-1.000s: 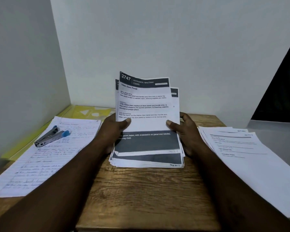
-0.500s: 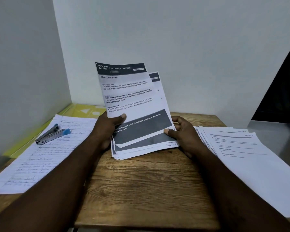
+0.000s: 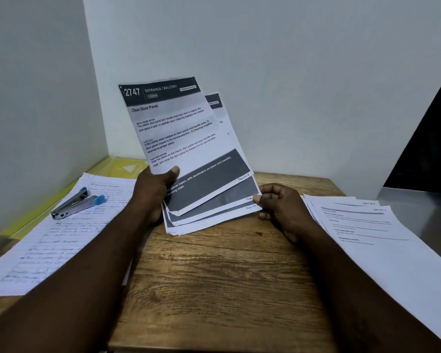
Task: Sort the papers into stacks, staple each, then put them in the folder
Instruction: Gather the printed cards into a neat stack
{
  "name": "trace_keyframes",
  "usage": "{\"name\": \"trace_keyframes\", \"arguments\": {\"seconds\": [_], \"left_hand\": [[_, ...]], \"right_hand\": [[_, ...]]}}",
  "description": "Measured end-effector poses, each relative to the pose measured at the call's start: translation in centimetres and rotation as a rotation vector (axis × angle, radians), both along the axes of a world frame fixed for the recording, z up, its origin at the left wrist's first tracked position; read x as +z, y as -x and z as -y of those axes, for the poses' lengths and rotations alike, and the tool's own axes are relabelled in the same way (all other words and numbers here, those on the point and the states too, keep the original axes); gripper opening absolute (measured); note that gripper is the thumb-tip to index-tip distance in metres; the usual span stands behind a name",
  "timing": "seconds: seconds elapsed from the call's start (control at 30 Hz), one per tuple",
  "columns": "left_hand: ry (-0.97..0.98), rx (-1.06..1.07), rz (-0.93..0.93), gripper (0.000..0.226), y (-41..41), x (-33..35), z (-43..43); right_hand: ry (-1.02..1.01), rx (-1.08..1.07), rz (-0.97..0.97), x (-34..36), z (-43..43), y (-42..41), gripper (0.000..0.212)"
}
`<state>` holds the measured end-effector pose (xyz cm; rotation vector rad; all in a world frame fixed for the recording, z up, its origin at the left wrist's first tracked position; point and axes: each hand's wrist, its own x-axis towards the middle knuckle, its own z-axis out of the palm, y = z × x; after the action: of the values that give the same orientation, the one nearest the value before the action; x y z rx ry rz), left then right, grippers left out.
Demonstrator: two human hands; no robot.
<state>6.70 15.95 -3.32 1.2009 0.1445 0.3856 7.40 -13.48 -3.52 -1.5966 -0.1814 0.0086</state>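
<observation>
A wooden tabletop (image 3: 214,276) is seen set into a corner of plain white walls (image 3: 290,72), with a grey ledge (image 3: 423,212) and a dark opening (image 3: 438,138) at its right. A yellow folder (image 3: 117,167) is laid along the back left edge, partly covered by handwritten sheets (image 3: 61,238), on which a stapler (image 3: 74,203) with blue ends is rested. A fanned stack of printed pages (image 3: 382,240) is spread at the right side. At the middle, a bundle of printed papers (image 3: 186,138) headed "2747" is held raised above the wood and tilted to the left. Whether its lower corner touches the tabletop cannot be told. The left hand (image 3: 153,192) is clamped on the bundle's lower left, thumb pressed on the front sheet. The right hand (image 3: 278,205) is curled, with the lower right corner of the rear sheets pinched. Compared with a second ago, when the bundle was held upright and nearly square between both hands, the sheets have been fanned apart and leaned leftward, and the right hand has been shifted down to the corner. The stapler and both side stacks are found where they were.
</observation>
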Motion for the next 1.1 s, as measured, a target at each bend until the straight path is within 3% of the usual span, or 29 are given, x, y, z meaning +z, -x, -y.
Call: {"name": "trace_keyframes", "arguments": {"seconds": [0.3,0.67,0.8,0.97,1.1], "left_hand": [[0.028,-0.004,0.003,0.027,-0.41,-0.1,-0.17],[0.096,-0.065,0.008,0.032,-0.26,-0.12,-0.09],[0.109,-0.064,-0.001,0.031,-0.17,-0.11,0.0],[0.115,-0.024,-0.025,0.028,-0.21,-0.02,-0.1],[0.105,-0.036,-0.006,0.025,-0.2,-0.04,-0.05]], "right_hand": [[0.052,-0.07,0.032,0.01,-0.22,-0.22,0.001],[0.176,-0.093,0.065,0.13,-0.64,0.19,0.03],[0.226,-0.141,0.11,0.07,-0.63,0.23,0.031],[0.086,-0.042,0.101,0.18,-0.28,0.2,0.019],[0.111,-0.057,0.135,-0.23,-0.15,-0.15,0.015]]}}
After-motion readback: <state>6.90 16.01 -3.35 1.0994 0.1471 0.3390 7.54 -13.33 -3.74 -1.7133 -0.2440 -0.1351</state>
